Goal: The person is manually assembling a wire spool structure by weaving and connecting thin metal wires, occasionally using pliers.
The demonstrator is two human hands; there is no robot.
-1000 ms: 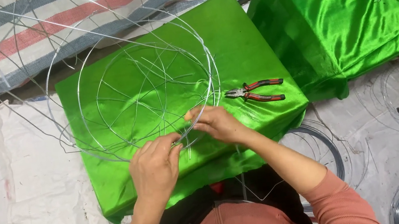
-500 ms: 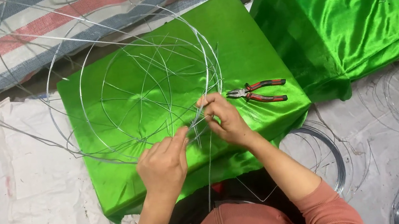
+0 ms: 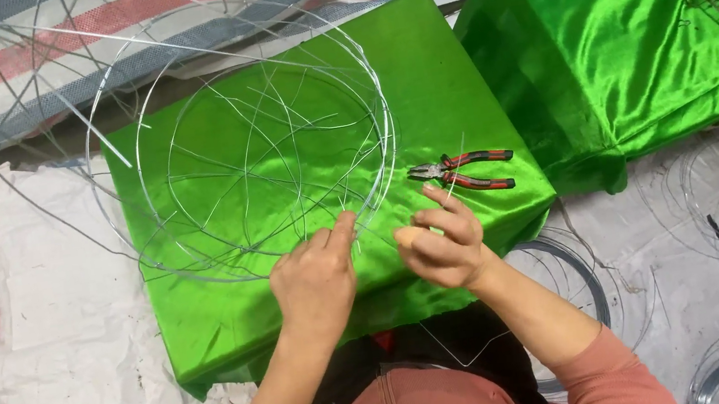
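Your left hand (image 3: 316,277) sits at the near rim of the wire frame (image 3: 248,166), fingers curled together and the forefinger stretched up to touch the outer hoop. Your right hand (image 3: 441,242) is just beside it, thumb and fingers drawn in; a thin strand of wire (image 3: 457,157) rises from about its fingertips, though you can't quite see whether it's truly pinched. The two hands are close but not touching.

The wire frame lies flat on the bench (image 3: 454,78), which is wrapped in shiny green cloth, and it's a nest of rings, large hoops outside, smaller ones inside, with loose strands crossing through the middle. Its far edge hangs over the back of the bench toward a striped tarp (image 3: 32,32).

Just to the right of your right hand, a pair of pliers (image 3: 465,172) with red and black handles rests on the green cloth, jaws pointing left at the frame, untouched. A second green-draped block (image 3: 617,48) stands further right. Coils of wire (image 3: 573,276) lie on the pale sheeting (image 3: 27,348) on the floor near your right forearm.
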